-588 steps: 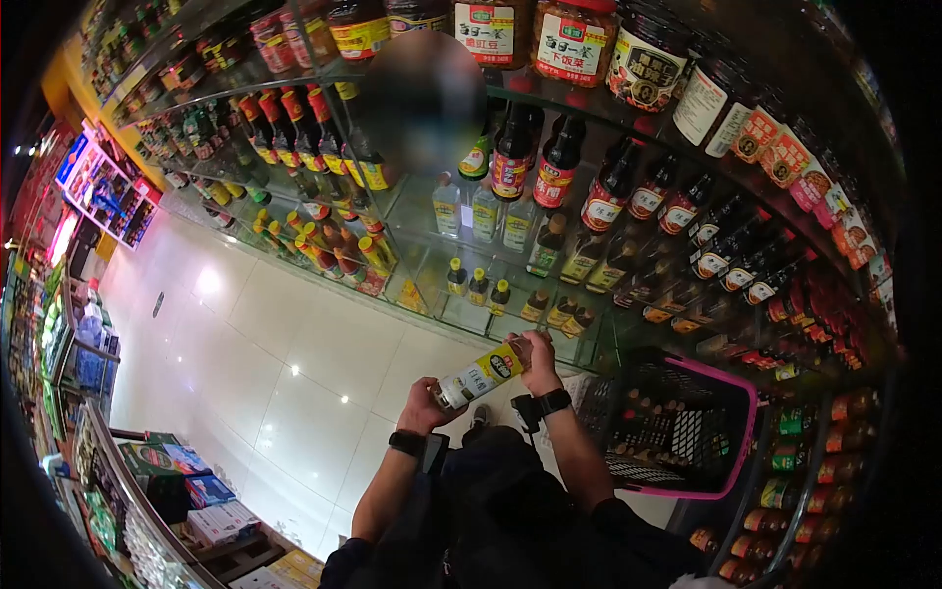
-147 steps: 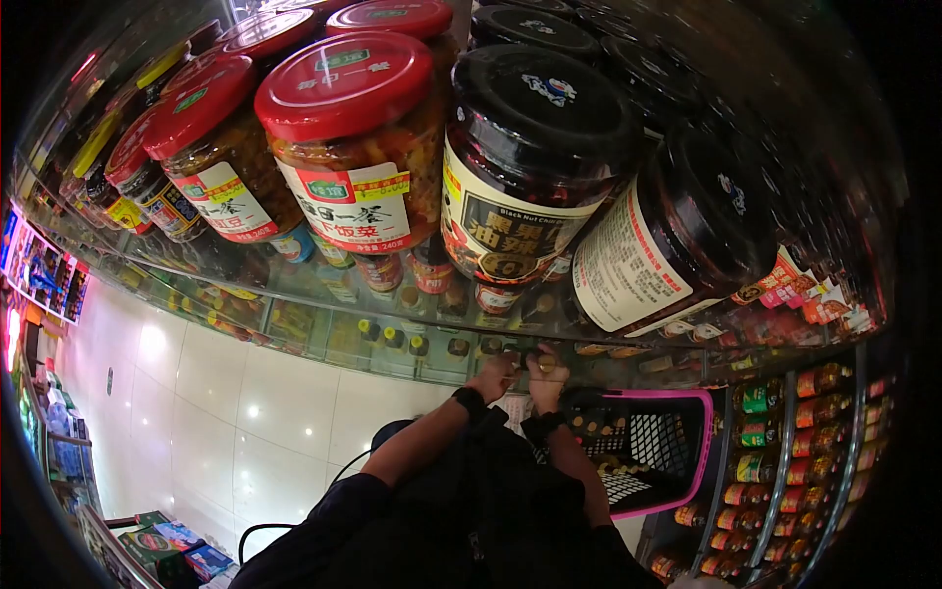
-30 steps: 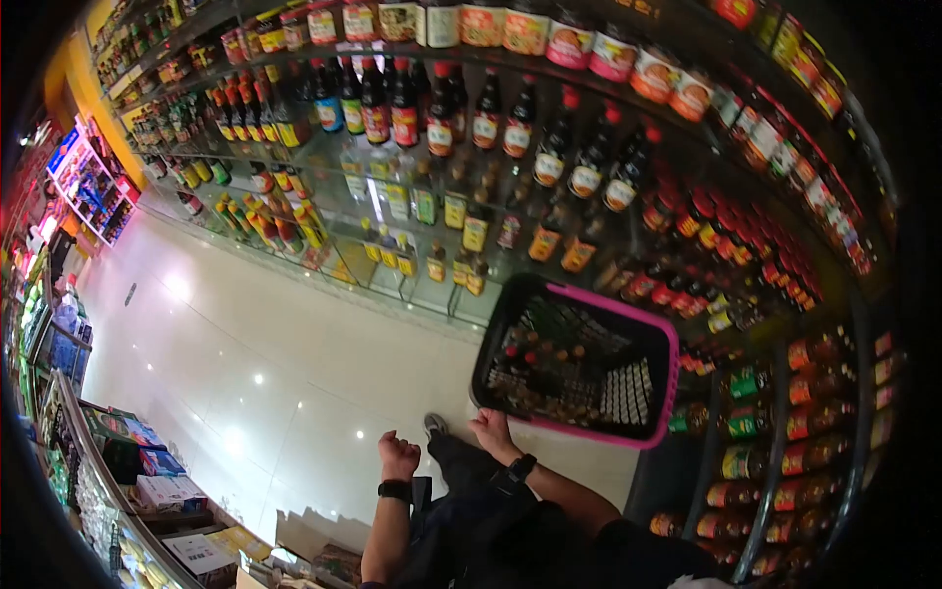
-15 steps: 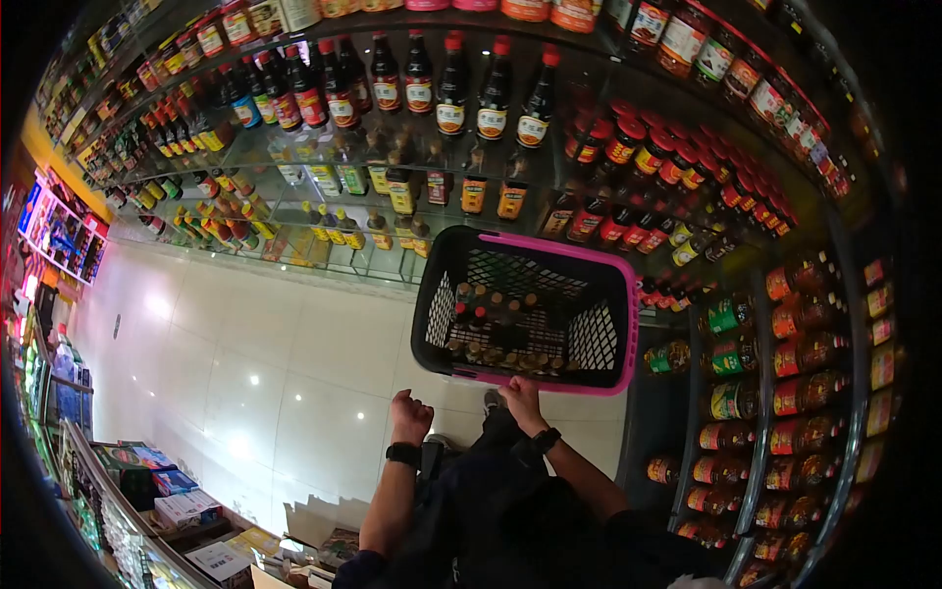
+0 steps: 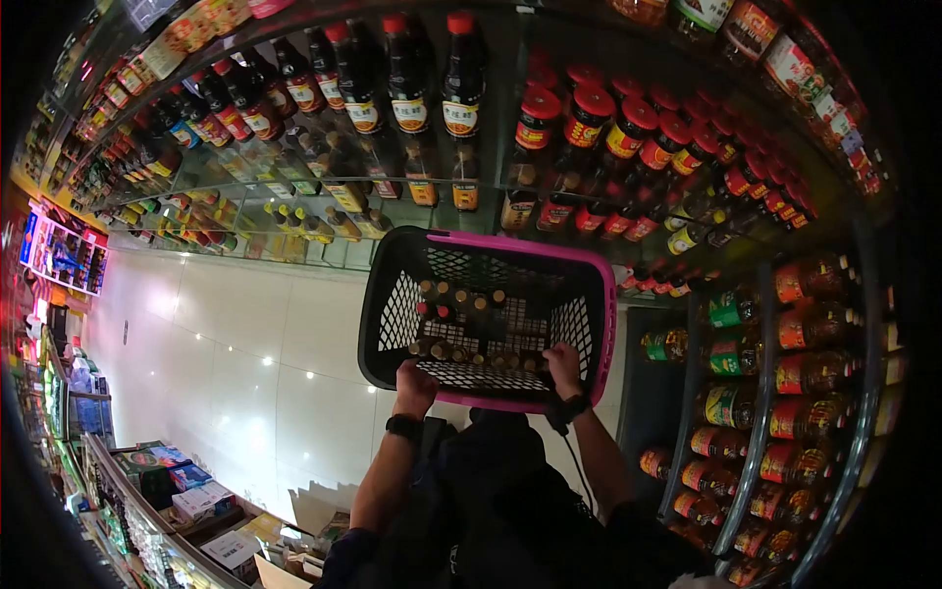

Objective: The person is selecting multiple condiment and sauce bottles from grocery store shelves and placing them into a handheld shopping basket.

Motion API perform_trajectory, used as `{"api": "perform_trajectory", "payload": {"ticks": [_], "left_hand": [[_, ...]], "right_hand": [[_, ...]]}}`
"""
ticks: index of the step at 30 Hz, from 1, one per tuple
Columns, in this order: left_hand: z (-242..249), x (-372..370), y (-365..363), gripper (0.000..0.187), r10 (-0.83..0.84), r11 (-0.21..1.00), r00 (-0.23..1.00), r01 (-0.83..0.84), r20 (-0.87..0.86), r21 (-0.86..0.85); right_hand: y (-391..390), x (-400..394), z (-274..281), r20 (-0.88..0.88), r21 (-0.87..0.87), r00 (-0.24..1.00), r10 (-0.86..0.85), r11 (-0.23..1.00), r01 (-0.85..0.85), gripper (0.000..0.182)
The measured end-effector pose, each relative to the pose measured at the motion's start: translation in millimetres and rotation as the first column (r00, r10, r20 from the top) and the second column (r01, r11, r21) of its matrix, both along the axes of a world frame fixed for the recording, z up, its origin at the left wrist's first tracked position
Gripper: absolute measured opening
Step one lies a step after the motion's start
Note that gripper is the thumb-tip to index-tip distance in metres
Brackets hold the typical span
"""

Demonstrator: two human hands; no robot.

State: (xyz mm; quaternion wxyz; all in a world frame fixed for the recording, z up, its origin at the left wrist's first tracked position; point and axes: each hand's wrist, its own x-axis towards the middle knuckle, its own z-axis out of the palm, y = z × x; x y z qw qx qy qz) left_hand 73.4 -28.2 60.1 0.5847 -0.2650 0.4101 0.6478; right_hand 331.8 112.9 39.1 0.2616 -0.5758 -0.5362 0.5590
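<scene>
A black plastic shopping basket point(image 5: 392, 314) with a pink rim hangs in front of me at chest height, held from its near edge. Several small bottles point(image 5: 461, 329) lie across its bottom. My left hand point(image 5: 414, 381) grips the near rim at its left corner. My right hand point(image 5: 564, 370) grips the same rim further right. A dark watch band sits on each wrist.
Glass shelves of sauce bottles point(image 5: 412, 88) and red-capped jars point(image 5: 628, 137) curve right behind the basket. More jars point(image 5: 805, 363) fill shelves at the right. White glossy floor tiles point(image 5: 226, 353) stretch to the left. Boxed goods point(image 5: 186, 491) line a low shelf at lower left.
The basket has come up and closer to me. My left hand, a free fist half a second ago, now grips the rim. My right hand slid right along the rim.
</scene>
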Motion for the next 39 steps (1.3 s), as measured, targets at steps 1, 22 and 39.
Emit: {"api": "perform_trajectory", "payload": {"ticks": [1,22,39], "left_hand": [[-2.8,3.7,5.3,0.018,0.006,1.000,1.000,-0.006,-0.007,0.029],[-32.8,-19.0,16.1,0.027,-0.461,0.762,-0.254,0.377,-0.850,-0.526],[-54.4,-29.3,7.6,0.021,-0.055,0.997,0.955,0.039,-0.292,-0.059]], "right_hand": [[14.3,5.5,-8.3,0.101,0.053,0.995,-0.005,0.999,0.000,0.032],[59.6,-169.4,-61.8,0.532,0.176,0.773,0.344,0.849,-0.499,0.019],[63.8,-263.9,-183.0,0.775,0.181,0.415,0.476,0.462,-0.868,0.029]]}}
